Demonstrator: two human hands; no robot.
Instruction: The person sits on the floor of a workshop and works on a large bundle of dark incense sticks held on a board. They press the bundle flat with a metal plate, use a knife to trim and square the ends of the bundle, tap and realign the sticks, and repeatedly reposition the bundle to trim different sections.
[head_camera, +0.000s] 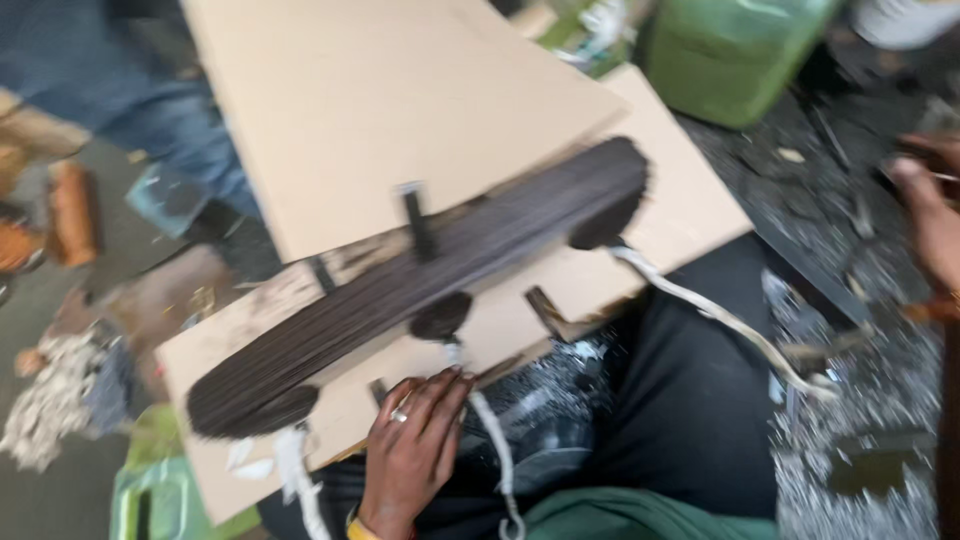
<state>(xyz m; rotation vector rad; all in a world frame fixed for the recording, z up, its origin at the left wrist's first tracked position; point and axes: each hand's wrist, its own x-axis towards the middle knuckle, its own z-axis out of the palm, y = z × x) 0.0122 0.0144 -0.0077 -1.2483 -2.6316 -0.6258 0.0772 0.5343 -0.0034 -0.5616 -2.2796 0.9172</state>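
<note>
Long dark bundle of thin fibres (430, 290), lying diagonally across the middle of the frame on a pale board (690, 210), from lower left up to right of centre. Bound at three places, with dark tufts hanging at the lower edge and whitish cords (720, 315) trailing off toward the lower right and bottom centre. Left hand (415, 445) at bottom centre, just below the bundle's middle tuft, back of the hand up, ring on one finger, wrist entering from the bottom edge. Fingers (440, 390) loosely curled, their tips pressed to the near edge of the board beside one white cord; nothing seen gripped inside the hand. Right hand (930, 215) at the far right edge, well apart from the bundle, blurred and partly cut off by the frame; impossible to tell how far open or whether anything held. Second pale board (360, 90) overlapping the first in the upper centre. Dark upright pegs (418, 222) standing along the bundle. Black-clothed lap (690, 400) under the board's near edge. Green container (735, 50) at upper right. Another person's blue-jeaned leg (170, 110) at upper left. Grey, littered floor (860, 440) at lower right.
</note>
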